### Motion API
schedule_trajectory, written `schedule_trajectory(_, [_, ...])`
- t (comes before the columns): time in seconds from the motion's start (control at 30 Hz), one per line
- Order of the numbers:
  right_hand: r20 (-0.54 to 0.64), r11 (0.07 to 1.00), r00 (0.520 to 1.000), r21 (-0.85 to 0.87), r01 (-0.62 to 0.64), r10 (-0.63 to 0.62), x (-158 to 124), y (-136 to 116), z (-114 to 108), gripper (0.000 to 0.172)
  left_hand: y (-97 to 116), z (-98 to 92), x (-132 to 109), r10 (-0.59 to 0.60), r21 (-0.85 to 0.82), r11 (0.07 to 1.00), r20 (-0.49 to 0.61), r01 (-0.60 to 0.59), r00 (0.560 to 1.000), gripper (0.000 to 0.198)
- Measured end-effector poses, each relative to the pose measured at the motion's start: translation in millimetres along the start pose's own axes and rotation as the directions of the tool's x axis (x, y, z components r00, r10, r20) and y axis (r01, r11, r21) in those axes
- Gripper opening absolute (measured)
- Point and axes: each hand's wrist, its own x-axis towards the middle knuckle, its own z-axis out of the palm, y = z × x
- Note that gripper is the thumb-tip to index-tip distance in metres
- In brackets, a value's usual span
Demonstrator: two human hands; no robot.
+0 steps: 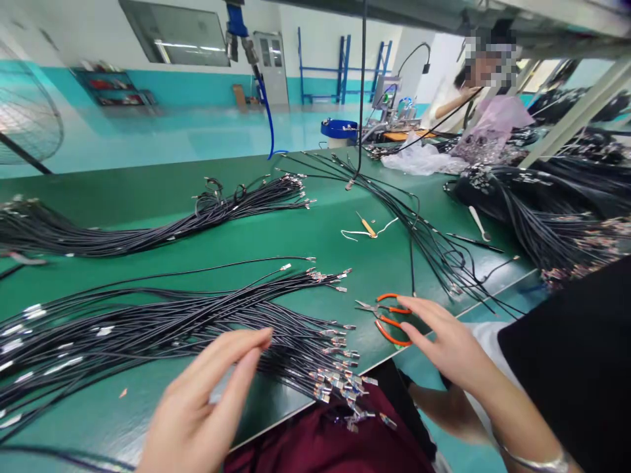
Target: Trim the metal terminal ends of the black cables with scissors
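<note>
Closest in, the left hand (197,406) is over a fat bundle of thin black cables (256,305), thumb and fingertips nearly together; can't tell if they're pinching one. The bundle runs left to right, shiny metal connectors (340,380) pointing right, some poking past the green tabletop's (296,240) front edge over maroon cloth (305,437). Whitish patches (106,330) along the left half could be labels or glare, too blurry to read. The right hand (451,338) has thumb and forefinger spread apart at the handles of some small orange-handled metal snips (378,309), lying right by that edge, tips left, long axis slanting a bit. Green surface stretches beyond to a slim wooden-handled pick (369,228), then another black cable bundle (197,226) farther left.
</note>
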Motion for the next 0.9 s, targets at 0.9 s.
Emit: schedule_trajectory(0.9, [0.269,0.317,0.942,0.892,-0.322,0.202,35,-17,25,0.049,-36,54.6,132,-0.081,0.160,0.985,0.057,0.071,0.995,0.016])
